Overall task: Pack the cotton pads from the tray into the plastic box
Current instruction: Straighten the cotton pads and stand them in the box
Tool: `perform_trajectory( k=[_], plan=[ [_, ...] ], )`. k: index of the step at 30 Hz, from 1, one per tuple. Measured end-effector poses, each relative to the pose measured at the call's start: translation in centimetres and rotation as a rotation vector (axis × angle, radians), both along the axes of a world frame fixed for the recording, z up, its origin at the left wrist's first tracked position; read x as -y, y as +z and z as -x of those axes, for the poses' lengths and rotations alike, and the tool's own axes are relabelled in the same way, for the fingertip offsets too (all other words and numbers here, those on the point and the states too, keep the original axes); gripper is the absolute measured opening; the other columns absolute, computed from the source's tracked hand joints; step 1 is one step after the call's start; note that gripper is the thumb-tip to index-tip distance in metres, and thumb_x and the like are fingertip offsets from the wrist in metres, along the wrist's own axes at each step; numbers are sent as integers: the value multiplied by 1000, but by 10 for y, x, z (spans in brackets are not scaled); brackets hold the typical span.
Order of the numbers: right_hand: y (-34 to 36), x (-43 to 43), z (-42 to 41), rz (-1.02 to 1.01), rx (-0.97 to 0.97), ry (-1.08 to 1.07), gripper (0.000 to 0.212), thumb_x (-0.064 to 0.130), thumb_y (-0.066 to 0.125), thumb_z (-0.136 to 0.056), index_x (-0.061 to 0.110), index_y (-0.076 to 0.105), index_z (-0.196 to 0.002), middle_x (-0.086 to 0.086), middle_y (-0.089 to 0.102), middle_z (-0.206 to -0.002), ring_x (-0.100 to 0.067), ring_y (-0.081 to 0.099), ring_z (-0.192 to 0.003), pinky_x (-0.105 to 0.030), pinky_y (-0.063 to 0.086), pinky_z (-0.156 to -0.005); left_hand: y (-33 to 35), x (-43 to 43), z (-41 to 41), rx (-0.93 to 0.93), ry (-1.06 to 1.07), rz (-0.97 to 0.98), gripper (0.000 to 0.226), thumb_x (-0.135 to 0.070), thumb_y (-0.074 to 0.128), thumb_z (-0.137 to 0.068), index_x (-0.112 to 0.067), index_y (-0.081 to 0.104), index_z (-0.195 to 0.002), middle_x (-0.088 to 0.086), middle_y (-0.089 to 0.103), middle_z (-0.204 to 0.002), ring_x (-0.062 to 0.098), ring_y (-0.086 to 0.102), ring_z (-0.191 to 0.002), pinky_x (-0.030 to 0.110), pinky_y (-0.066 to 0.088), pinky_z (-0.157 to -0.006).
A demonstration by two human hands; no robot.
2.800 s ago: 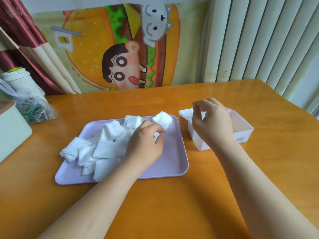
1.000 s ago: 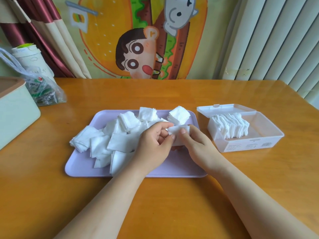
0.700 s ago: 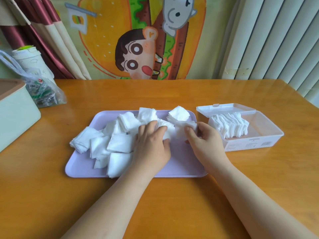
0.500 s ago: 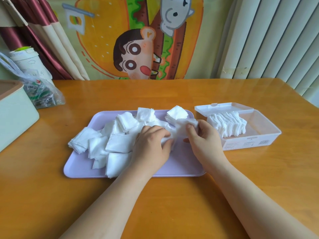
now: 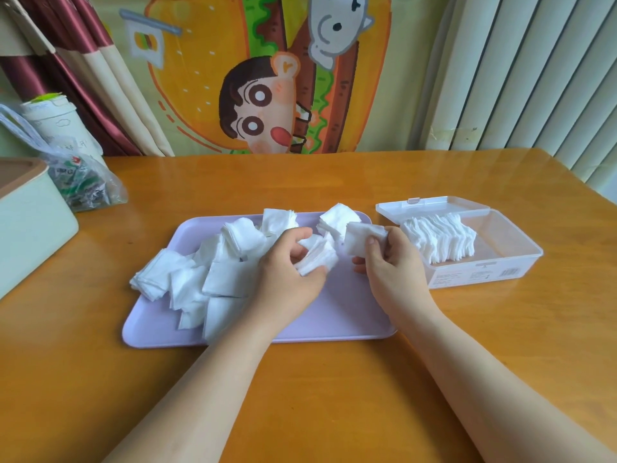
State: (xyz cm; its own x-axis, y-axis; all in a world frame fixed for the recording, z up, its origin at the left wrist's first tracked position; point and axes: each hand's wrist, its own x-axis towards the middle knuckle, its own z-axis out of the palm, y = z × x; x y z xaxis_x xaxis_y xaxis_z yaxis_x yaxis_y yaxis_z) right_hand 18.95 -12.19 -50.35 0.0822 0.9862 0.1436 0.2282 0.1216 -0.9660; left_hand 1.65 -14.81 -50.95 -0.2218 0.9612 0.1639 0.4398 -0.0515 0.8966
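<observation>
A lilac tray (image 5: 350,315) lies in the middle of the wooden table with a loose heap of white square cotton pads (image 5: 213,275) on its left and far side. My left hand (image 5: 287,279) is closed on a small stack of pads (image 5: 317,257) above the tray's middle. My right hand (image 5: 390,265) pinches another small stack of pads (image 5: 360,238) near the tray's right edge, held a little above it. To the right stands the clear plastic box (image 5: 500,262) with its lid open at the back and a row of pads (image 5: 437,238) standing in its left half.
A pale green box (image 5: 30,225) with a brown top sits at the left edge. Behind it lie a clear plastic bag (image 5: 83,182) and a white cup (image 5: 56,125). A cartoon cloth and curtains hang behind the table.
My right hand has lifted its pads and drawn apart from the left hand, toward the box. My left hand has gathered a small stack from the heap.
</observation>
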Motion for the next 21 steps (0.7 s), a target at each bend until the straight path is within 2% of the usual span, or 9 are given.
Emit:
perform_trajectory(
  k=[1, 3, 6, 8, 10, 12, 15, 19, 21],
  plan=[
    [0, 0, 0, 4, -7, -2, 14, 24, 48, -107, 24, 59, -98, -6, 74, -96, -12, 77, -82, -45, 62, -86, 4, 1, 3, 94, -8, -6, 44, -15, 80, -84, -36, 65, -119, -9, 68, -98, 10, 65, -83, 22, 52, -72],
    [0, -1, 0, 11, -31, -8, 12, 23, 49, -107, 22, 59, -101, -7, 74, -99, -10, 77, -83, -41, 62, -86, 12, 4, 7, 255, -52, 24, 30, -11, 78, -80, -31, 71, -102, -8, 71, -89, 12, 61, -73, 25, 48, -67],
    [0, -2, -2, 16, -68, -17, 4, 20, 55, -105, 21, 59, -105, -7, 71, -99, 6, 70, -76, -17, 57, -71, 16, 8, 6, 520, -159, 80, 21, -12, 72, -71, -24, 74, -89, 3, 69, -84, 19, 58, -80, 38, 45, -77],
    [-1, -3, -3, 34, -95, 14, 3, 19, 61, -103, 19, 63, -104, -12, 74, -94, 1, 70, -73, -12, 51, -64, 15, 10, 1, 636, -203, 99, 23, -9, 68, -71, -23, 75, -87, 6, 68, -86, 23, 57, -84, 41, 43, -81],
    [0, -2, -5, 44, -111, 69, 6, 18, 65, -101, 16, 71, -99, -14, 76, -88, -8, 66, -70, -17, 48, -62, 13, 9, -3, 651, -228, 96, 26, -8, 68, -73, -21, 74, -95, 7, 70, -90, 24, 58, -87, 42, 44, -82],
    [2, 0, -6, 49, -154, 139, 11, 13, 66, -101, 14, 77, -97, -6, 80, -85, -7, 68, -72, -18, 50, -66, 11, 9, -6, 625, -225, 81, 29, -9, 70, -74, -18, 71, -102, 5, 74, -93, 21, 62, -87, 38, 47, -79],
    [6, 2, -5, 54, -173, 253, 17, 9, 62, -103, 12, 79, -105, 0, 82, -94, -7, 76, -85, -15, 54, -73, 9, 8, -8, 597, -174, 25, 30, -10, 71, -77, -16, 69, -107, 1, 76, -93, 15, 63, -82, 29, 50, -72],
    [3, 1, -5, 37, -123, 298, 23, 11, 57, -106, 14, 81, -107, -12, 81, -99, -34, 75, -100, -40, 61, -89, 6, 5, -6, 600, -111, -20, 26, -2, 70, -87, -15, 68, -110, 1, 77, -96, 14, 65, -87, 27, 52, -73],
    [1, 0, -5, 33, -93, 299, 26, 11, 55, -107, 17, 80, -106, -15, 80, -100, -38, 72, -102, -41, 59, -89, 6, 5, -5, 606, -91, -17, 29, -8, 71, -83, -15, 68, -111, 1, 77, -97, 14, 66, -88, 26, 52, -72]
  ],
)
